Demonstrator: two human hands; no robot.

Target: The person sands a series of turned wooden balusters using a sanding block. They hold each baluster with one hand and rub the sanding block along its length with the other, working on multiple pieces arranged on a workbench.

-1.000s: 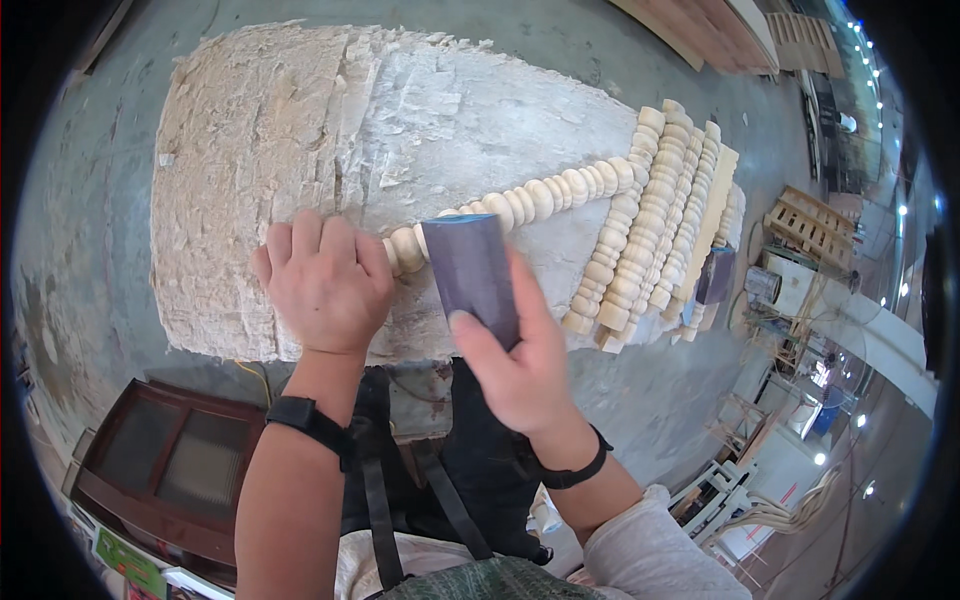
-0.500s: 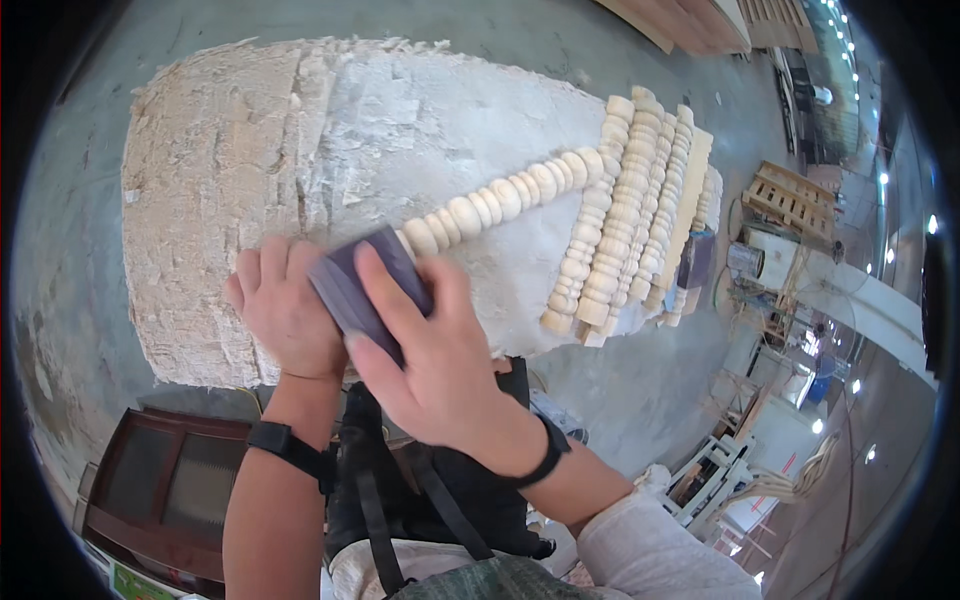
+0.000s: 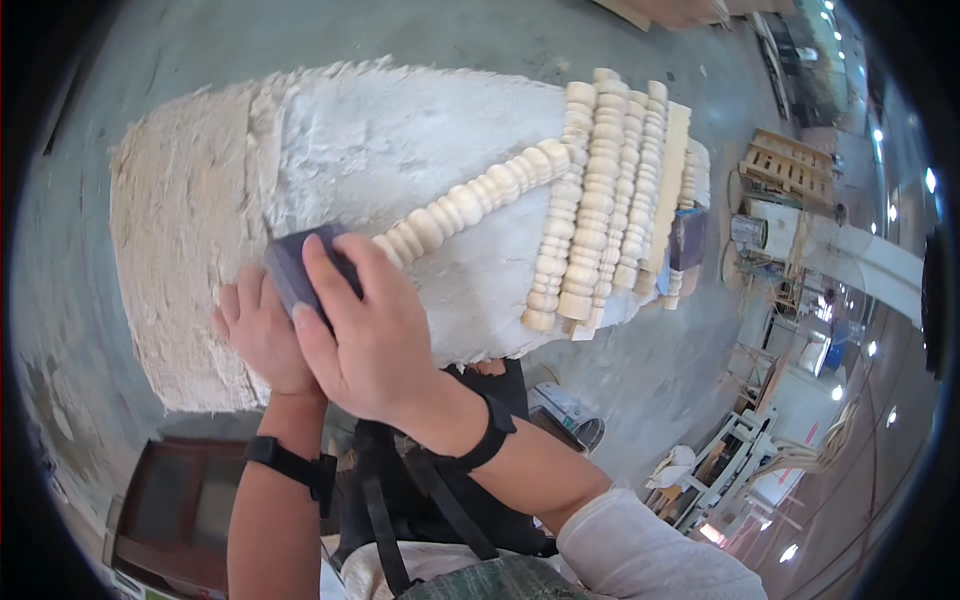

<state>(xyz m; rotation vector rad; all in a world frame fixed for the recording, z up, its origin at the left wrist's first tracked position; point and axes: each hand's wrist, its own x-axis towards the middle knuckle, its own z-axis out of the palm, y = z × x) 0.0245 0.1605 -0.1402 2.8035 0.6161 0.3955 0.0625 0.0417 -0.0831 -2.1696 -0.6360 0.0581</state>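
Observation:
A pale turned wooden spindle (image 3: 470, 203), ringed with rounded beads, lies slantwise over a white-topped work surface (image 3: 360, 130). Its far end rests against a row of similar spindles (image 3: 600, 190). My right hand (image 3: 375, 335) grips a purple-grey sanding block (image 3: 293, 268), thumb and fingers spread over its sides, at the spindle's near end. Just left of it, my left hand (image 3: 262, 335) is closed, its fingers curled, in line with that near end. The block and right hand hide where the left hand meets the wood.
Beside the spindle row lie a flat pale board (image 3: 668, 190) and another purple block (image 3: 688, 240). The surface has rough, torn edges. A dark brown framed panel (image 3: 175, 510) stands below left. Wooden pallets (image 3: 787, 165) and workshop clutter fill the right side.
Both hands and the block have shifted left in the picture. The spindles and work surface have also slid left as the view moved. Both grips look the same.

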